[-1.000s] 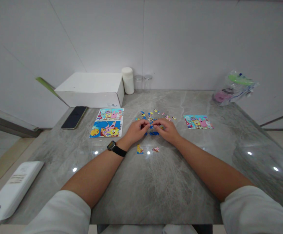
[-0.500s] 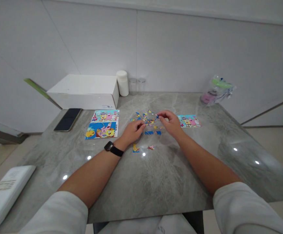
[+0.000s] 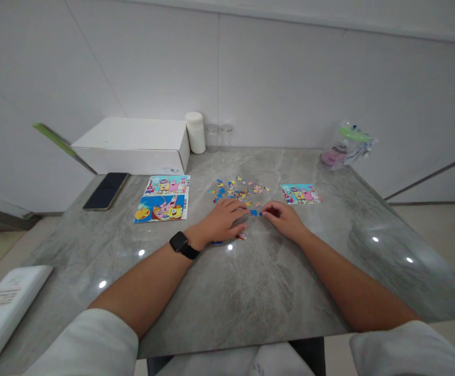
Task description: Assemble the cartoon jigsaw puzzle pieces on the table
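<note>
jigsaw pieces (image 3: 240,194) lie in a loose scatter near the middle of the table, between and beyond the hands. the pale panelled wall (image 3: 282,83) fills the back of my view, with light floor (image 3: 439,224) showing past the right edge. in front of it spreads the grey marbled table (image 3: 258,292), glossy, dotted with light reflections. a white box (image 3: 129,138) sits at the back left, a white bottle (image 3: 196,134) beside it, then two clear jars (image 3: 219,139). i see a white device (image 3: 11,308) at the near left, a plastic bag (image 3: 348,146) at the back right, a picture sheet (image 3: 162,199) and a black phone (image 3: 107,191). my left hand (image 3: 221,219) lies palm down, thumb and fingers apart, just beside a blue puzzle strip (image 3: 254,212). smaller is my right hand (image 3: 286,219), thumb and fingertips together on a blue piece (image 3: 260,213) at the strip's right end.
</note>
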`<state>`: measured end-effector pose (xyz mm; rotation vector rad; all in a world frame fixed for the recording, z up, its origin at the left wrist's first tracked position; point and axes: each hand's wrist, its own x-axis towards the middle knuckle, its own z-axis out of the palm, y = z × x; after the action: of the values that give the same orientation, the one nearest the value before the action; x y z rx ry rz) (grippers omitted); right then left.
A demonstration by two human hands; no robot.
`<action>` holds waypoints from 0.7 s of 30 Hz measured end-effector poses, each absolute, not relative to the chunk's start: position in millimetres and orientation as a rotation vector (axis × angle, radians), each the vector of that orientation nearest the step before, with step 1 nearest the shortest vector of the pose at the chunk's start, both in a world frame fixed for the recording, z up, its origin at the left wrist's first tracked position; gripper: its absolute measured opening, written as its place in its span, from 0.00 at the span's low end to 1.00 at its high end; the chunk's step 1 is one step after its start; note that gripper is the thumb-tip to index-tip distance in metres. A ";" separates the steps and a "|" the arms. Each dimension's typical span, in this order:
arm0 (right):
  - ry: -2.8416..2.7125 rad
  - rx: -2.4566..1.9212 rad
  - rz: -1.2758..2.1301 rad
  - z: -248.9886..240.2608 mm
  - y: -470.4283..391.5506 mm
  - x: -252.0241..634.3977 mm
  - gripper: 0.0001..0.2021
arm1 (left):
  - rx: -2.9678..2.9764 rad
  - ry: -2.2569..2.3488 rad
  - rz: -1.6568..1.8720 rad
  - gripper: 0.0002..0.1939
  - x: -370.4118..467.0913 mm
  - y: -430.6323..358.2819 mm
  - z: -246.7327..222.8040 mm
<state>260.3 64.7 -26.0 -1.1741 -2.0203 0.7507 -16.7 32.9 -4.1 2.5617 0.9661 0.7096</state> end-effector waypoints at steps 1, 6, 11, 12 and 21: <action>-2.051 -1.165 0.774 -28.5 64.4 259.7 0.08 | 2.594 0.949 0.671 0.23 -15.5 30.9 -5.2; -2.163 -1.122 0.759 -30.7 66.4 254.1 0.04 | 2.632 0.947 0.549 0.31 -12.8 27.3 -13.2; -2.207 -1.140 0.657 -32.3 67.1 250.9 0.04 | 2.670 0.960 0.397 0.32 -13.4 28.7 -15.4; -2.211 -1.138 0.653 -32.7 67.2 250.9 0.03 | 2.677 0.959 0.377 0.33 -13.7 28.8 -15.0; -2.295 -1.089 0.596 -33.2 69.4 251.7 0.03 | 2.689 0.952 0.343 0.32 -12.5 28.0 -11.3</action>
<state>251.7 69.4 -33.2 -1.0887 -2.2946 0.5960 -12.5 28.0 -11.3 2.6894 0.9516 0.3433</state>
